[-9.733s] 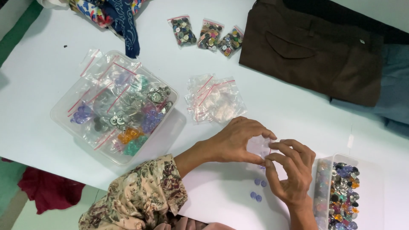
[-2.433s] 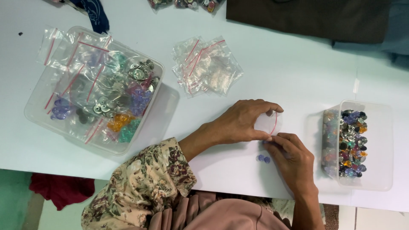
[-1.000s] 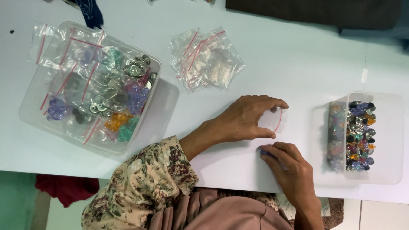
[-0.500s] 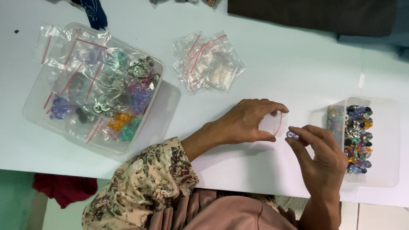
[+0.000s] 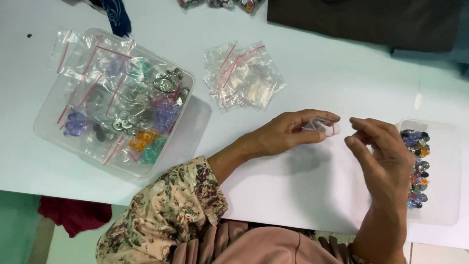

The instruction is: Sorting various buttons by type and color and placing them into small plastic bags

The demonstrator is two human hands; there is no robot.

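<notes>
The left hand (image 5: 288, 134) pinches a small clear plastic zip bag (image 5: 322, 127) with a red seal strip, held just above the white table (image 5: 312, 83). The right hand (image 5: 386, 151) hovers just beside it, fingertips drawn together; whether they hold anything cannot be told. Beyond it lies a crinkled pile of empty bags (image 5: 244, 76); beside the right wrist, a clear tub of coloured gems (image 5: 417, 166).

Small clear zip bag (image 5: 323, 128) with red seal strip, pinched in left-hand fingers, held just above white table, mouth facing right, contents not discernible, clear box of mixed coloured gems (image 5: 416, 166) near, to its right
</notes>
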